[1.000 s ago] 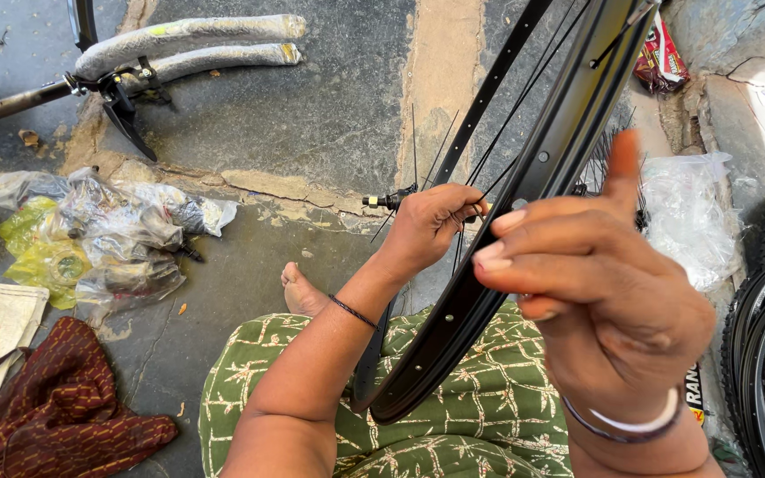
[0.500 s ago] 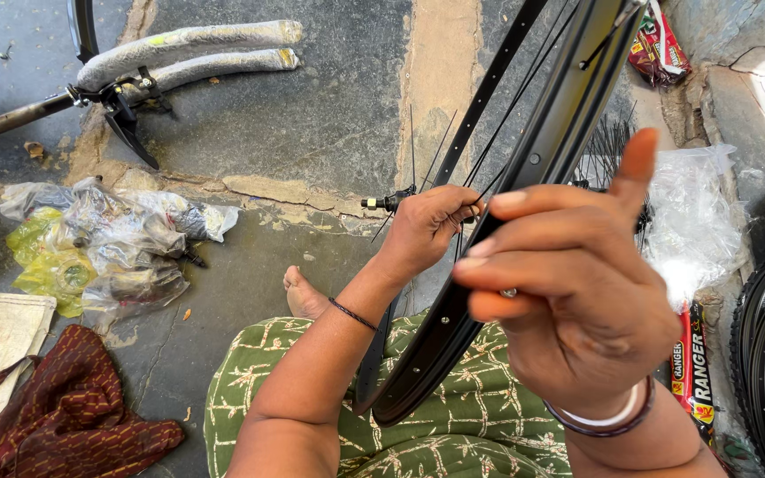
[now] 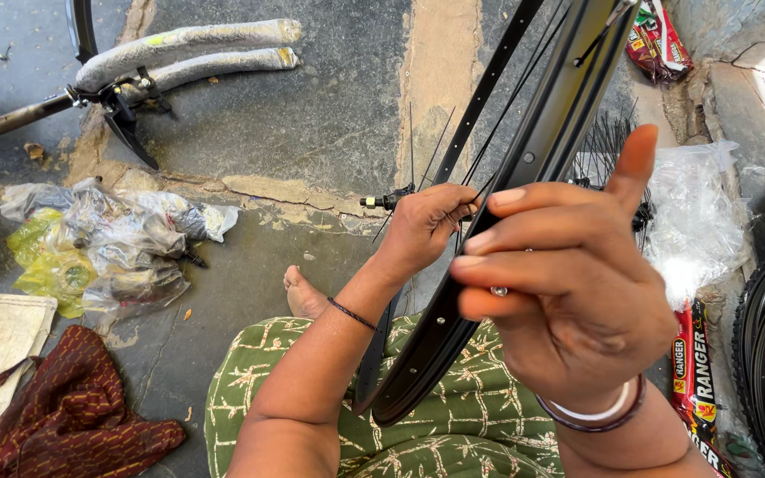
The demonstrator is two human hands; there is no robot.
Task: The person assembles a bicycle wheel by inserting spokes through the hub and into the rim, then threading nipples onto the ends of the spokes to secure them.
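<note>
Gripping spokes (image 3: 480, 164) at the hub (image 3: 389, 201), left hand (image 3: 427, 226) closed | right hand (image 3: 568, 283) pinches small nipple (image 3: 498, 290) beside black rim (image 3: 524, 177) over lap | risk: nipple likely slips from loose fingertips

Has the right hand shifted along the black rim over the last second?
Barely. The right hand stays raised at the black rim, sitting marginally lower and more central, but the camera itself drifted against the floor crack, so real movement is slight.
</note>
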